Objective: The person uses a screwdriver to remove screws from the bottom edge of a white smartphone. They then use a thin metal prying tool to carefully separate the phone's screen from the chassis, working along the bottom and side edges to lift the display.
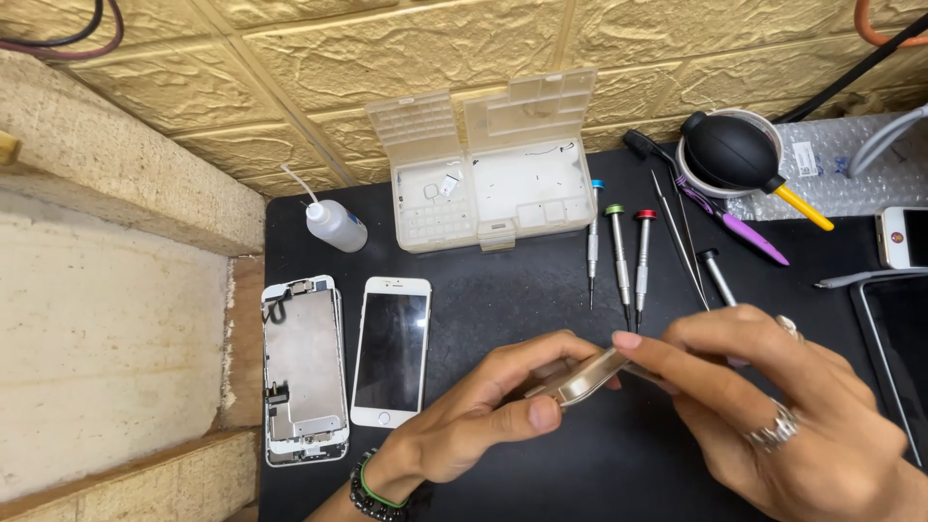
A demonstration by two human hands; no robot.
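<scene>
My left hand point(488, 411) grips a gold-coloured phone body point(580, 379) by its edge, held on its side above the black mat point(541, 280). My right hand point(773, 406), wearing rings, pinches the same phone body from the right with thumb and fingers; a thin tool may be in it, but I cannot tell. A white phone point(391, 350) lies face up left of my hands. Beside it lies a detached screen assembly point(304, 367), back side up.
Three small screwdrivers point(619, 253) and a fourth point(717, 276) lie behind my hands. Tweezers point(677, 237), a clear parts box point(493, 174), a squeeze bottle point(334, 224), a black air blower point(735, 153), a purple tool point(749, 237) and another phone point(907, 237) sit around.
</scene>
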